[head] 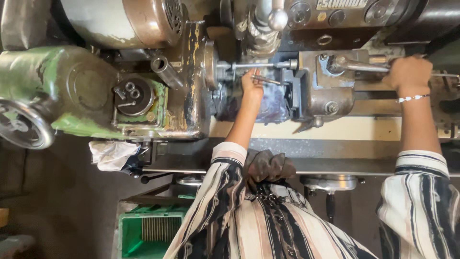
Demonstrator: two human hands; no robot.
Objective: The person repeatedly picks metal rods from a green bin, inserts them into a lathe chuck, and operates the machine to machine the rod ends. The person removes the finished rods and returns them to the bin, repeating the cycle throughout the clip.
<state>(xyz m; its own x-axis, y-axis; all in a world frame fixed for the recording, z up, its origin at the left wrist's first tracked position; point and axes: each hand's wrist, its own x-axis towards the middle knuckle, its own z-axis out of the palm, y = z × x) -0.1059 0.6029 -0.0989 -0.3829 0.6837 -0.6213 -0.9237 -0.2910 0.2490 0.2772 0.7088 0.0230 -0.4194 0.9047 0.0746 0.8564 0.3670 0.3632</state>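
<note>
At the far left a handwheel [21, 125] sits on the green, paint-worn headstock [62, 86] of a lathe, with a capped round port [134, 96] on its top face. Below, a crumpled white rag [112, 154] lies tucked at the machine's edge, within reach for wiping, and a green plastic crate [148, 233] stands on the floor beneath.

Moving right, the chuck [210, 64] grips a thin metal rod [254, 65] that runs horizontally toward the tool block. The left hand [251, 86] reaches in just under that rod, fingers narrowed around a slim metal pin or tool [268, 80] (which one I cannot tell), held close to the work so it meets the rod near the chuck.

Further right, the brown turret block [328, 88] carries a long lever [359, 66]. The right hand [409, 74], wearing a beaded bracelet [413, 98], is closed around the lever's far end, where the leverage is greatest.
</note>
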